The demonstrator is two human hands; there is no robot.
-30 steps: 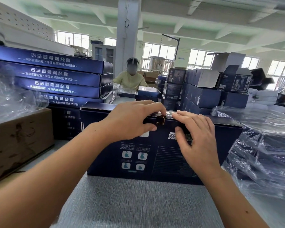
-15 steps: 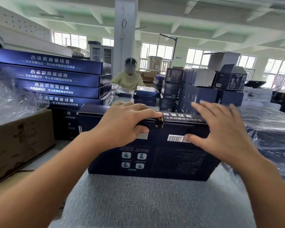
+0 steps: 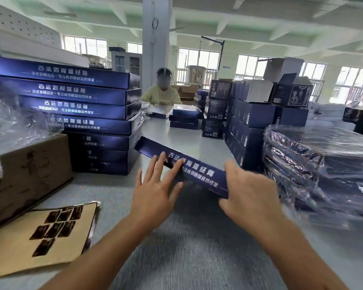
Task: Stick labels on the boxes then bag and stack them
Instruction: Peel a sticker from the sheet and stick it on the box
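A flat dark blue box (image 3: 197, 172) with white lettering on its side lies tilted over the grey table (image 3: 187, 243), its long edge turned toward me. My right hand (image 3: 252, 193) grips the box's near right end, thumb beneath it. The straight fingers of my left hand (image 3: 155, 193) touch the box's side near its middle. A tan label sheet (image 3: 19, 254) holding several dark labels (image 3: 57, 227) lies at the lower left. Bagged boxes are stacked (image 3: 323, 164) on the right.
A tall stack of unbagged blue boxes (image 3: 82, 105) stands at the left, with a brown carton (image 3: 29, 168) and loose clear plastic (image 3: 13, 122) in front of it. More boxes (image 3: 249, 114) are piled at the back right. A seated person (image 3: 161, 93) works across the table.
The box was standing on edge with its labelled back facing me and has tipped over flat and swung. My left hand let go of the top edge and opened. My right hand took hold of the right end.
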